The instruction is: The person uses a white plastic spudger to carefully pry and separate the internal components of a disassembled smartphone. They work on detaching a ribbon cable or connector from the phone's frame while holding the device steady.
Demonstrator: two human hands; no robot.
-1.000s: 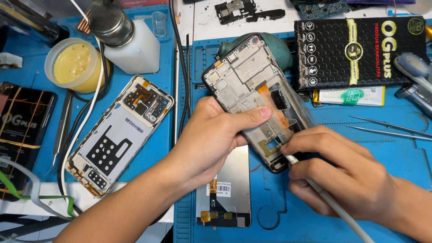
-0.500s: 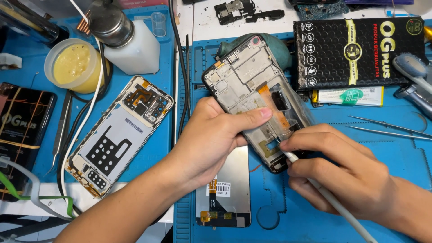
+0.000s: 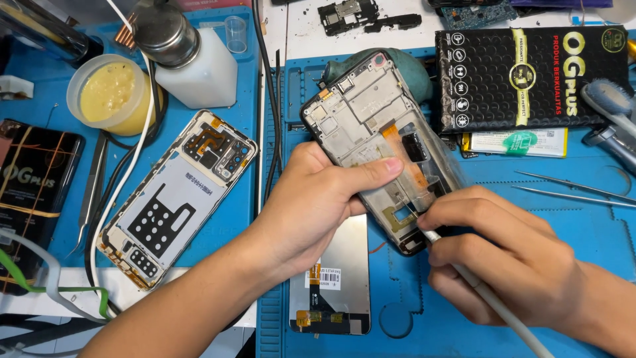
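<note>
Gripped by the left hand (image 3: 318,205), thumb across it, a black opened phone frame with bare metal midplate (image 3: 381,142) is held tilted over the blue work mat (image 3: 563,219). A white stick tool (image 3: 490,301) is pinched by the right hand (image 3: 503,255), tip at the frame's near end. A detached display panel (image 3: 334,285) lies beneath.

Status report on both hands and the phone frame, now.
Left hand grips phone frame, tilted above mat. Right hand holds white tool, tip at frame's lower end. Loose screen panel lies beneath; nothing blocking.
</note>
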